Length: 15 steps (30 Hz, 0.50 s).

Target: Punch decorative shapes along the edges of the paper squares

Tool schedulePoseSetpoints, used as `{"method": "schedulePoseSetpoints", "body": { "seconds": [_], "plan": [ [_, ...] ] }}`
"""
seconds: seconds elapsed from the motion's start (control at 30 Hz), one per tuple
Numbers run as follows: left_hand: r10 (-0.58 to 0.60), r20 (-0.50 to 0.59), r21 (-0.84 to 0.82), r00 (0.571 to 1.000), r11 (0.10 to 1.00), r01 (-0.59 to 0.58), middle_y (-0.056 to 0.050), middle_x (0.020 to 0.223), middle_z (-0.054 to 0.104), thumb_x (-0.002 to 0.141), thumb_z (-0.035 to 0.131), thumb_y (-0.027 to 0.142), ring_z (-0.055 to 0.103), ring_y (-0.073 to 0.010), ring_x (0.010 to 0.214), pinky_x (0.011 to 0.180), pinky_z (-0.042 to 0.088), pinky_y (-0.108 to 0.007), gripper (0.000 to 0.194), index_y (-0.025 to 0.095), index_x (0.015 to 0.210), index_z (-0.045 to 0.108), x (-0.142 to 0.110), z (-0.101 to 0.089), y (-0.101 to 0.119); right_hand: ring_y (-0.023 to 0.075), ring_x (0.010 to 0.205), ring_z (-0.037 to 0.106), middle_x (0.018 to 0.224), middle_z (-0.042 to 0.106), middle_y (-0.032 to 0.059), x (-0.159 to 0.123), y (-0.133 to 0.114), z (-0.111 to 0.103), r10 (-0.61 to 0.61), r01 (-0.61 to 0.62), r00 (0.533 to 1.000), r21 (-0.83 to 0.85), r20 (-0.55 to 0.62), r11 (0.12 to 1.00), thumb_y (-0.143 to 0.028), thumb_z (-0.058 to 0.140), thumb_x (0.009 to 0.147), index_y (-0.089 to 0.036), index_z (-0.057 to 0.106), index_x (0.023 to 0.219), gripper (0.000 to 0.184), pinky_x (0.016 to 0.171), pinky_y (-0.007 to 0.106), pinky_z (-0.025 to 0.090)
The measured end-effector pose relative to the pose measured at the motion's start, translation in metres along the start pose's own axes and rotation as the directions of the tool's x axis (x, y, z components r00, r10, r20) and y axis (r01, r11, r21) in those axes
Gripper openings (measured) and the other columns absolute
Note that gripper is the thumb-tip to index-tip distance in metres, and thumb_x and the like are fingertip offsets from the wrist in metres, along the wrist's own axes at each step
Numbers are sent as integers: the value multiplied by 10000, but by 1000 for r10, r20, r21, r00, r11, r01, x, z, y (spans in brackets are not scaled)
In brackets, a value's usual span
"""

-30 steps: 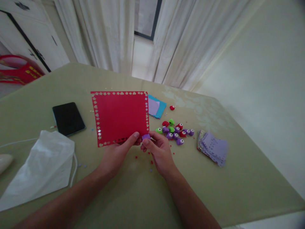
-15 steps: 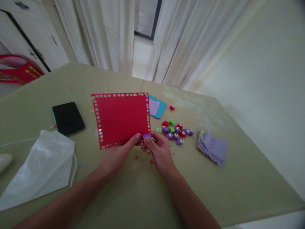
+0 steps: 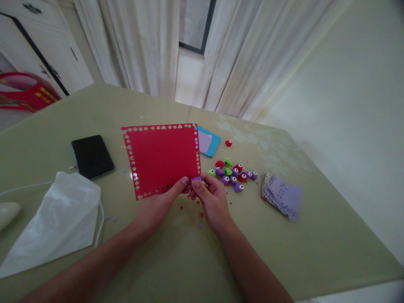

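A red sheet of paper (image 3: 162,158) is held up above the table, with cut-out stars, hearts and other small shapes running along all its edges. My left hand (image 3: 160,204) pinches its bottom edge near the lower right corner, thumb in front. At that corner my right hand (image 3: 213,200) grips a purple craft punch (image 3: 196,179), thumb on its front; most of the punch is hidden by the fingers. To the right of my right hand lies a cluster of purple, red and green craft punches (image 3: 235,171), each with a white round end.
A stack of punched purple sheets (image 3: 285,195) lies at right, blue paper (image 3: 214,145) behind the red sheet. A single red punch (image 3: 229,143) sits apart. At left are a black tablet (image 3: 93,156), a white face mask (image 3: 59,219) and a white rounded object (image 3: 9,213). Paper bits are scattered about.
The red sheet has shifted slightly right and down, its left side tipping lower. Both hands keep their grip, and the purple punch stays at the lower right corner. The view has shifted slightly.
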<state>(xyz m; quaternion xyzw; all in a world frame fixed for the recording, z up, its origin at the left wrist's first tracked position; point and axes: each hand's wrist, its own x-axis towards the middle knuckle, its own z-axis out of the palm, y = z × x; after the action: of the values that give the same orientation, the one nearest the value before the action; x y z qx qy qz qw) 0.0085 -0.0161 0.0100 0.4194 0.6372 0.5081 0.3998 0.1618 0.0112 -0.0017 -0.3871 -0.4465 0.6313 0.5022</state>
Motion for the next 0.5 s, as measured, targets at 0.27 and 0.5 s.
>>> {"method": "schedulePoseSetpoints", "body": {
  "seconds": [0.27,0.5],
  "plan": [
    [15,-7,0,1000,1000,-15,-62,1024,873,871,798,531,813,-341,1058,1111,589,-515,234,300,869,835,-1,2,-1,146,626,581,722,696,-2,0,2,1,-9,9,999,-15,-31,1000,-480,927,816,-216,777,842,304,620,285,502],
    [-35,1,-7,999,999,35,-67,987,881,843,814,568,822,-367,1061,1097,608,-527,274,298,811,841,0,0,3,146,627,569,730,695,0,3,3,-2,33,-33,999,5,17,999,-562,956,766,-217,789,838,390,632,289,484]
  ]
}}
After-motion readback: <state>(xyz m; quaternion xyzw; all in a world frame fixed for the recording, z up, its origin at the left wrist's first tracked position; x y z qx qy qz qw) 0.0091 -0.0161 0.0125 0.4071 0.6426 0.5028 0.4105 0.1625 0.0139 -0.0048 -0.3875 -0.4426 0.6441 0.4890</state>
